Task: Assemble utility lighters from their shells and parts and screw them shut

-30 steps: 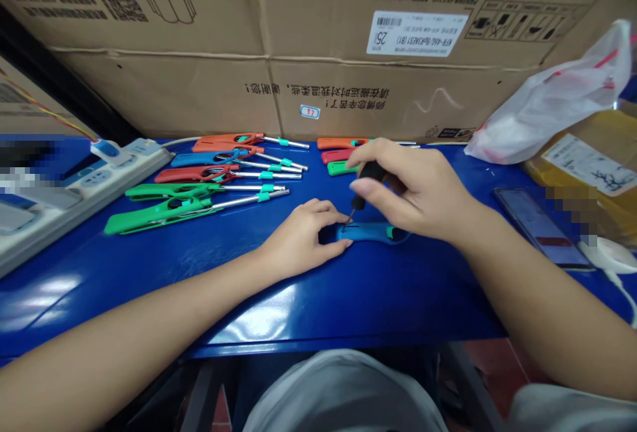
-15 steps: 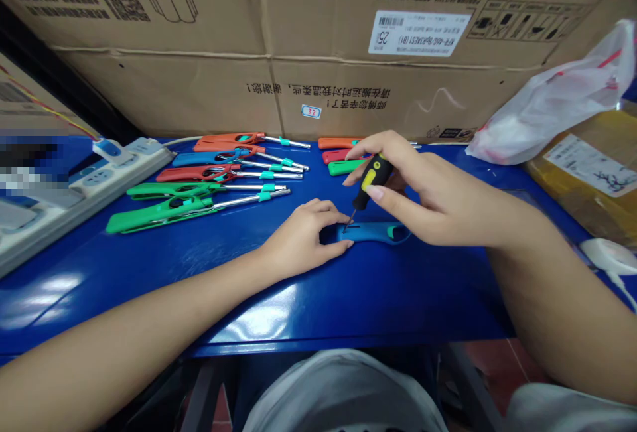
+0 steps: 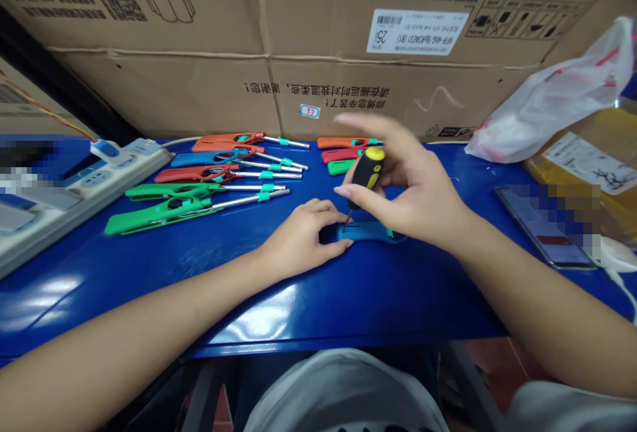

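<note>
A blue lighter (image 3: 369, 231) lies flat on the blue table, its handle end toward the left. My left hand (image 3: 311, 236) pinches that end between thumb and fingers. In my right hand (image 3: 408, 183) is a black and yellow screwdriver (image 3: 367, 170), held by its handle between thumb and fingers, with the index finger raised and blurred. The screwdriver leans slightly, its tip down on the lighter near the left end. My right hand partly covers the lighter's right end and the green lighter (image 3: 341, 166) behind, beside a red lighter (image 3: 338, 154) and an orange lighter (image 3: 343, 143).
Several long-nosed lighters (image 3: 199, 175) lie in a row at the left. A power strip (image 3: 99, 180) stands at the far left. A cardboard box (image 3: 199, 87) walls off the back. On the right are a phone (image 3: 542, 229), a plastic bag (image 3: 542, 107) and a taped parcel (image 3: 592, 166).
My right hand has turned around the screwdriver, its wrist dropping and its index finger lifting, and the handle stands more upright. The phone has come into view. My left hand stays put.
</note>
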`<state>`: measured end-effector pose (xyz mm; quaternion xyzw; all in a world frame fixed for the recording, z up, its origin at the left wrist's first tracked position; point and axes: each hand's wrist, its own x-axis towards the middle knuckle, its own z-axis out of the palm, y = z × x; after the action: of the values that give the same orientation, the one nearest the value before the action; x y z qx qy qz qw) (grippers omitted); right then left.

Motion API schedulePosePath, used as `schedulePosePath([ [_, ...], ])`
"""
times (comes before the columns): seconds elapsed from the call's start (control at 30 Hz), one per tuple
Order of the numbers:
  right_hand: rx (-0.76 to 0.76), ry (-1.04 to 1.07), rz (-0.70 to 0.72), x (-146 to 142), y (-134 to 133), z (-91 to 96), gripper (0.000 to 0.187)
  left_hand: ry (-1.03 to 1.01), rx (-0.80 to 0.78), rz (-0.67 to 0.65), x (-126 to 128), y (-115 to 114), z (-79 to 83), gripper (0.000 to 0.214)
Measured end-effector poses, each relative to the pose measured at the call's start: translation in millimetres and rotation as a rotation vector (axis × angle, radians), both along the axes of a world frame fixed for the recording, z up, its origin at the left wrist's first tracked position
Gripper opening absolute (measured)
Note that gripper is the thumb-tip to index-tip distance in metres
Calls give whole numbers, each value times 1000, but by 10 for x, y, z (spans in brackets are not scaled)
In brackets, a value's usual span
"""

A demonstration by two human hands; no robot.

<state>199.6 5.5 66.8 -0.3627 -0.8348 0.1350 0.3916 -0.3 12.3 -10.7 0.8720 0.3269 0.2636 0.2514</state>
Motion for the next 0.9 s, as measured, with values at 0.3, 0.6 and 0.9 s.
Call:
schedulePosePath([
  [0.3, -14, -203, 243, 155, -19, 218, 47, 5, 2, 8, -6, -7, 14, 29],
  [0.6, 225, -408, 29, 197, -25, 234, 27, 5, -6, 11, -1, -5, 11, 28],
  [0.9, 244, -262, 13, 208, 44, 198, 20, 59, -7, -17, -9, 2, 19, 34],
])
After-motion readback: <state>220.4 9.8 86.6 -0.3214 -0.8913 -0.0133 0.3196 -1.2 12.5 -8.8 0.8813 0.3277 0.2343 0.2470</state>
